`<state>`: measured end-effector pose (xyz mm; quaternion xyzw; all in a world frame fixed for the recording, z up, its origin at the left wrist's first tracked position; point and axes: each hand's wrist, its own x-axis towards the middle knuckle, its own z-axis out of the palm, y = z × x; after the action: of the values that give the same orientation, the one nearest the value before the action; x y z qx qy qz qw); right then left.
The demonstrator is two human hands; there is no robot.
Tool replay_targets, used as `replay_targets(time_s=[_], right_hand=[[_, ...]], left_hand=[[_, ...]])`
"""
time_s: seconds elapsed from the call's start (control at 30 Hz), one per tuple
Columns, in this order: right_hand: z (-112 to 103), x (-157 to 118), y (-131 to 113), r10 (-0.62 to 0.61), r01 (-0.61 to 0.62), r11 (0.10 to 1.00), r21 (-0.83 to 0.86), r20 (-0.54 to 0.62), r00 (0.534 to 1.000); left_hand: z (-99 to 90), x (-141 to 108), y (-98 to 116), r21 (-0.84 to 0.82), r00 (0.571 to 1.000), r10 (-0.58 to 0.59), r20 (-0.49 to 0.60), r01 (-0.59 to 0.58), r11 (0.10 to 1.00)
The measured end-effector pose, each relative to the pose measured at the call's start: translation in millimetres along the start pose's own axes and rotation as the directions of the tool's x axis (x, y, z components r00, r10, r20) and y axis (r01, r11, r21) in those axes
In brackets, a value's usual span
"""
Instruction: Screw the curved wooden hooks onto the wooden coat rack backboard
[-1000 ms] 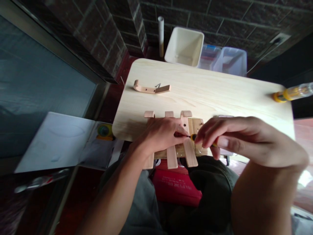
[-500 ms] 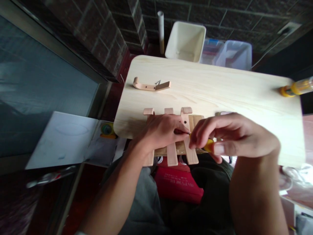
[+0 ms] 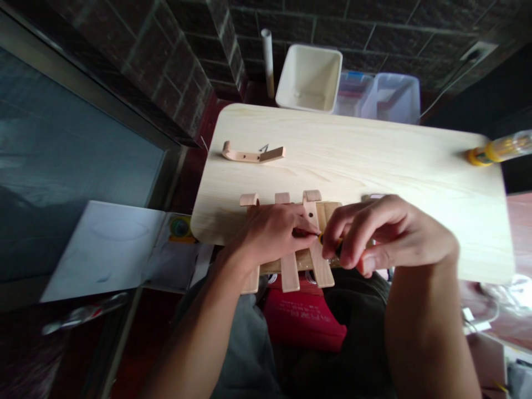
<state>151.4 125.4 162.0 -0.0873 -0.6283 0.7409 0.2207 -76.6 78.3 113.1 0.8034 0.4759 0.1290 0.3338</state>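
In the head view, a dark block wall [image 3: 344, 30] stands behind a pale counter [image 3: 399, 166]. At its near edge lies a brown wooden board [image 3: 326, 209], with three light, smooth strips [image 3: 322, 271] across it; their upper ends are curved, and one shows a dark round hole [image 3: 311, 214]. The right hand [image 3: 386, 238] has its grip closed around a yellow-and-black screwdriver [image 3: 339, 247]. The left hand [image 3: 278, 230] lies over the strips; whether its grip pinches something, I cannot tell.

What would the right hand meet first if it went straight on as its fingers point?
Probably the left hand, directly ahead beyond the yellow-and-black tool held by the right hand. Depth is unclear: the rightmost hooked wooden strip beneath might come first.
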Motion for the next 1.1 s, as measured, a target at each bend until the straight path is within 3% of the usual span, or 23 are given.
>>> replay_targets(time_s=[0.2, 0.5, 0.77, 1.1], right_hand=[[-1.2, -0.4, 2.4, -0.015, 0.008, 0.996, 0.094, 0.071, 0.997], [-6.4, -4.9, 6.8, -0.021, 0.022, 0.996, 0.089, -0.012, 1.000], [-2.2, -7.2, 10.2, 0.027, -0.046, 0.972, 0.231, 0.084, 0.996], [-6.9, -10.4, 8.9, -0.042, 0.040, 0.998, 0.043, 0.029, 0.999]], left_hand=[[-0.7, -0.4, -0.3, -0.041, 1.000, -0.020, 0.012, 0.021, 0.999], [0.6, -0.3, -2.0, -0.021, 1.000, 0.019, 0.010, -0.019, 1.000], [-2.8, -1.1, 0.3, -0.020, 1.000, -0.006, 0.027, 0.006, 1.000], [-1.0, -2.7, -1.5, 0.012, 1.000, 0.013, 0.004, -0.014, 1.000]])
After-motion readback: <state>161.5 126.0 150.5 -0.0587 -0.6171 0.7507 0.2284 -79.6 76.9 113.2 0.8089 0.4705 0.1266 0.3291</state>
